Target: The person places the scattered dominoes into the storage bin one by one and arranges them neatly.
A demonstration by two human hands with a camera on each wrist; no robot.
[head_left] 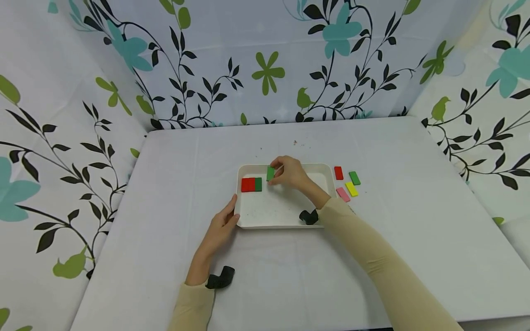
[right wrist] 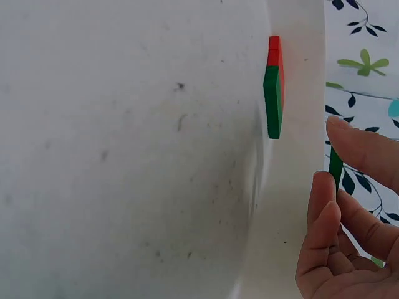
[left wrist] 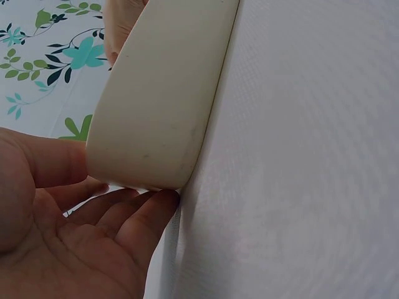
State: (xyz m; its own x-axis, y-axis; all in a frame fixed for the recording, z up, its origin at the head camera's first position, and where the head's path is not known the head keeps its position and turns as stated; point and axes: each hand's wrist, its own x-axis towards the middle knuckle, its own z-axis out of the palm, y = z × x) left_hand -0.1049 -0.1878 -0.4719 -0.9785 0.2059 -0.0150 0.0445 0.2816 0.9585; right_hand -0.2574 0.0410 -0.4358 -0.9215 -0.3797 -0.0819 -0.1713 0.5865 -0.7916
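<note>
Right hand [head_left: 288, 173]: we see thumb and fingertips pinching a thin, flat green block [head_left: 270, 173] near the far rim of the tray [head_left: 281, 209]. Left hand [head_left: 219, 230]: grips the tray's side, thumb at rim, fingers at base. We note smooth cream walls, rounded corners, dark-specked floor; inside, a red piece [head_left: 248, 185] touches a dark-green rectangular one [head_left: 258, 184].

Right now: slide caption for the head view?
Right hand pinches a green block at a white tray with red and dark-green pieces inside; left hand grips the tray's left side.
</note>
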